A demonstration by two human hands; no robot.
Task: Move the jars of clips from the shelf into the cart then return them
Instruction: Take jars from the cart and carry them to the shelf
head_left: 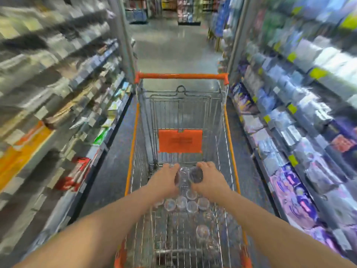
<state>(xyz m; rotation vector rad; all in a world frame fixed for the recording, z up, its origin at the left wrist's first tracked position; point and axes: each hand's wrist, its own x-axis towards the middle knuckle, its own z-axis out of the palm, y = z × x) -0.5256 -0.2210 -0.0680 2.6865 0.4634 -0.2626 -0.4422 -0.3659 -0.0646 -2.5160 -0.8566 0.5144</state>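
Both my arms reach into a wire shopping cart [229, 144] with orange trim. My left hand [164, 179] and my right hand [209, 179] together grip a cluster of clear jars of clips [188, 176] held over the cart's far end. The right hand's jar [196, 175] shows dark contents through its lid. Several more clear jars [185, 203] stand in rows on the cart floor just below my hands. Another single jar [202, 232] sits nearer to me. The picture is blurred, so the jars' contents are hard to read.
Store shelves [58, 105] packed with goods line the aisle on the left, and shelves [289, 117] of packaged goods line the right. The cart's orange handle bar [181, 76] is at the far end. An orange seat flap [180, 141] hangs inside. Grey floor [170, 45] stretches ahead.
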